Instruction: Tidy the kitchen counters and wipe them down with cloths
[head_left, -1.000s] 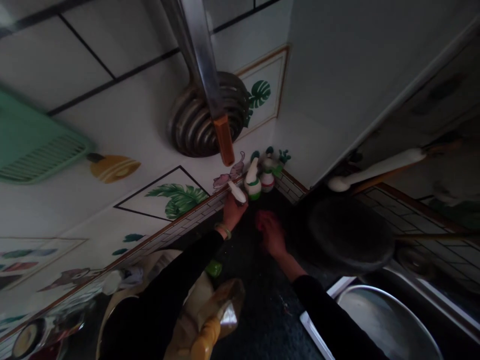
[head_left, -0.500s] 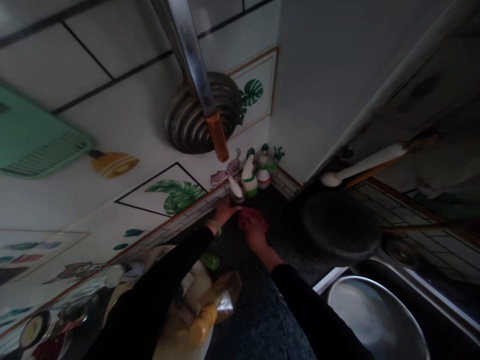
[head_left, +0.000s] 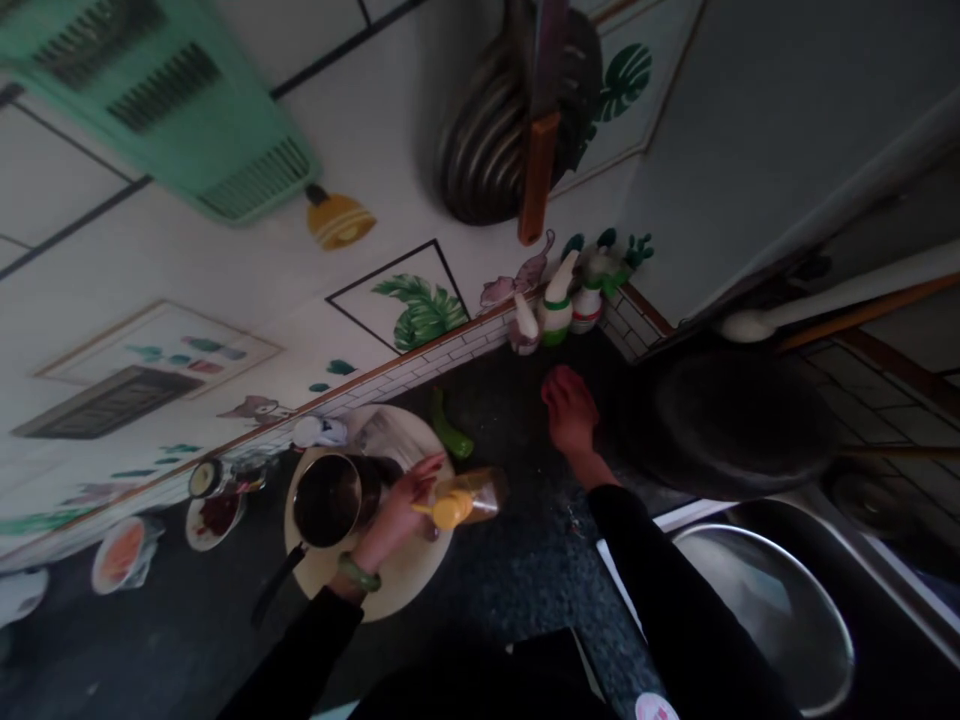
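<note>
My right hand (head_left: 571, 420) is closed on a red cloth (head_left: 561, 385) and presses it on the dark countertop in front of the squeeze bottles (head_left: 556, 315) in the corner. My left hand (head_left: 397, 515), with a green bangle at the wrist, is over the round cutting board (head_left: 409, 590). Its fingers are stretched out and apart, close to the yellow cap of a clear bottle (head_left: 484, 495); whether they touch it I cannot tell. Beside the hand, a small dark pot (head_left: 328, 500) stands on the board. Just past the fingers a green pepper (head_left: 452, 430) lies on the counter.
At right sit a large dark wok (head_left: 742, 425) and a metal basin (head_left: 765, 610) in the sink. Small bowls with red food (head_left: 217, 515) and orange food (head_left: 124, 555) stand at left. A knife with a wooden handle (head_left: 538, 180) and a green basket (head_left: 247, 180) hang on the wall.
My left hand has moved from the corner bottles back to the left, over the cutting board. My right hand stays on the red cloth near the corner. The view has shifted leftward.
</note>
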